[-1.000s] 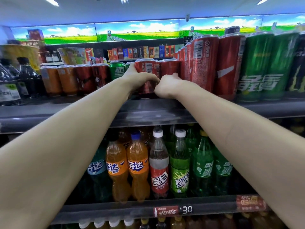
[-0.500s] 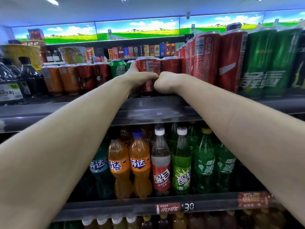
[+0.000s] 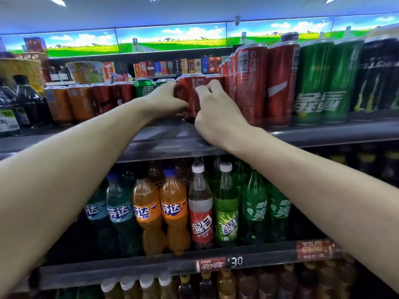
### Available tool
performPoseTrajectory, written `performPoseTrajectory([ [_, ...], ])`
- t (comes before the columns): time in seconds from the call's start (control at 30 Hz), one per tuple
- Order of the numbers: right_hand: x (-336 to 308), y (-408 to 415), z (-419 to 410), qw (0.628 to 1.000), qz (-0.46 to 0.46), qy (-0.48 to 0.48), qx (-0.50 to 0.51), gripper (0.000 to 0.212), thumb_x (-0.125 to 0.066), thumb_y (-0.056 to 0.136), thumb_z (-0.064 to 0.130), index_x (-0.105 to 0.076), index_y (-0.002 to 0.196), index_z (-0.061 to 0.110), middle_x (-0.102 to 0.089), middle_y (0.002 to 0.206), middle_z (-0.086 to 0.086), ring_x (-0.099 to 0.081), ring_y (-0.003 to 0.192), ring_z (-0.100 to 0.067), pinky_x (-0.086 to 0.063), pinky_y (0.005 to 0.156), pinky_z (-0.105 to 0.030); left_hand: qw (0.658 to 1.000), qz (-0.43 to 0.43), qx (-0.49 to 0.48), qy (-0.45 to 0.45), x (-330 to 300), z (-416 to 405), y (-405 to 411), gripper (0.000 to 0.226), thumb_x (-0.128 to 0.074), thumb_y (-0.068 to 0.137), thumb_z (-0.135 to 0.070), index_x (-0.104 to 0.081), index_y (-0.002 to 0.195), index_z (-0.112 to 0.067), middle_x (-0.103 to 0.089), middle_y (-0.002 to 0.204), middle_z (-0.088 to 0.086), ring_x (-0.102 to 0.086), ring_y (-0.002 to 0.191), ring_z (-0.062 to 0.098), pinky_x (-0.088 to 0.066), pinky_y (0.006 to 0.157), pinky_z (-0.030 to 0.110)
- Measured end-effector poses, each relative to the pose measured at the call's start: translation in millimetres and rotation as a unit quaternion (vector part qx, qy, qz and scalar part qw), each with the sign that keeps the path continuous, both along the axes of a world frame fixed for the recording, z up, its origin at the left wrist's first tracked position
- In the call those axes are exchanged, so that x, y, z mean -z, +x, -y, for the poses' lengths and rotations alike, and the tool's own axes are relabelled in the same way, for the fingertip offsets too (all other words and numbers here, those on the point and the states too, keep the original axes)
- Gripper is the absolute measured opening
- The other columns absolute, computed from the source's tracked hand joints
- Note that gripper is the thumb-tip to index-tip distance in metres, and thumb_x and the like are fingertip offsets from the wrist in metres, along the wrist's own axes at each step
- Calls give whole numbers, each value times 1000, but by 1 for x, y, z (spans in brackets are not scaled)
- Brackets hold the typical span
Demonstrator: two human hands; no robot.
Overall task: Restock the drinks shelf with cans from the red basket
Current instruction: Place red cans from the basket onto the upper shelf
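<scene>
Both my arms reach up to the top drinks shelf [image 3: 168,145]. A red cola can [image 3: 189,93] stands upright on it, in the middle of the row. My left hand [image 3: 166,102] grips the can's left side. My right hand [image 3: 213,113] has its fingers curled on the can's right side and front, covering its lower part. Another red can [image 3: 216,77] stands just behind and to the right. The red basket is out of view.
Tall red cans [image 3: 252,83] and green cans [image 3: 313,83] stand close on the right. Green, red and orange cans [image 3: 82,102] line the left. Soda bottles [image 3: 172,212] fill the shelf below.
My right hand has risen from the can's base to its upper side, fingers now spread over the front. The left hand keeps its grip on the can.
</scene>
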State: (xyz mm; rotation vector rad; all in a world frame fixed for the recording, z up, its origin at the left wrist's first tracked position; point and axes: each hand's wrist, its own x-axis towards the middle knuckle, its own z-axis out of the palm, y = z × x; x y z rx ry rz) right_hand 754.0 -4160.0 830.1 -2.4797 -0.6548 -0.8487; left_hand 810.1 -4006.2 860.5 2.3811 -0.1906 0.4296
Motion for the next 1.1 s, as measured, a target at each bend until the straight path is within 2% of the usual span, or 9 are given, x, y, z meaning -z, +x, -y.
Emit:
performPoseTrajectory([
  [0.17,-7,3,-1,999,-46,-17,21,40,-47,97,14,-51,135,4,-49,136,-17,-52,121,-36,-40,90,-36,995,46,2,85,-5,14,-3,47,-65,101,-20,-53,146,-11,-63,122,-1,-63,114,18,-49,95,23],
  [0.27,-15,6,0,996,-86,-11,30,41,-48,97,15,-51,135,3,-50,138,-17,-52,121,-35,-38,84,-33,998,5,12,67,-2,19,-2,19,-60,101,-8,-59,117,-18,-61,100,-2,-59,86,8,-47,68,14],
  [0.33,-18,8,-1,994,-101,-15,31,41,-47,96,14,-52,135,3,-52,138,-17,-54,117,-34,-39,82,-33,996,2,15,88,-1,21,-3,18,-56,99,-2,-58,98,-20,-59,92,0,-55,80,9,-46,66,18],
  [0.5,-18,12,-5,991,-134,-12,16,49,-44,98,15,-36,147,10,-55,135,-17,-50,99,-30,-41,79,-36,994,-51,54,81,-1,16,-9,48,-41,95,15,-62,124,-17,-68,103,-1,-63,88,9,-52,57,10],
  [0.67,-20,14,-6,985,-171,-9,13,47,-44,102,24,-35,145,9,-55,130,-17,-54,101,-30,-44,80,-37,997,11,-33,73,-5,4,-7,40,-57,95,2,-62,133,-8,-68,126,12,-64,113,25,-55,95,30],
  [0.77,-20,14,-6,985,-171,-4,10,43,-43,101,22,-37,142,10,-55,119,-14,-54,96,-29,-44,77,-38,998,-37,-36,39,-2,-3,-7,45,-62,95,-2,-57,139,-9,-66,131,11,-64,119,26,-53,107,41],
  [0.87,-19,13,-6,985,-169,-7,11,46,-44,101,23,-36,144,11,-52,114,-11,-54,97,-29,-45,79,-38,996,-89,-1,-7,2,-1,-5,65,-59,98,-1,-41,157,-20,-59,142,3,-61,120,17,-55,103,34],
  [1.0,-18,15,-6,986,-167,-7,13,47,-45,101,25,-36,145,12,-53,118,-11,-54,100,-30,-48,85,-41,996,-92,-16,-3,2,-1,-4,66,-57,98,-3,-40,158,-25,-59,138,6,-59,89,13,-50,68,23],
  [1.1,-17,15,-4,988,-151,-12,12,45,-46,100,25,-38,142,12,-57,123,-12,-57,103,-30,-50,88,-41,997,-64,-20,48,1,0,-16,50,-55,99,-2,-52,147,-15,-62,128,4,-61,102,18,-54,83,29],
])
